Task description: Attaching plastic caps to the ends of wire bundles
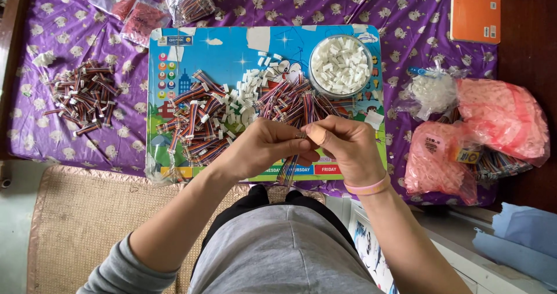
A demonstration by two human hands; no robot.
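The thin multicoloured ribbon cable (292,165) is between both hands, above the near edge of the colourful cartoon board (174,56); its lower end hangs down under the fingers. The left hand (264,146) has a closed grip on it, fingers curled. The right hand (343,144) pinches its top end tightly with thumb and forefinger. Behind them lie a pile of similar striped cables (200,117), loose small white plastic connectors (246,91) and a round clear bowl of white connectors (340,65)

We see a purple bedsheet (69,125) printed with small pale animals, a bright blue cartoon board (232,47), white connectors (340,63), an orange book (474,16), pink bags (502,117).
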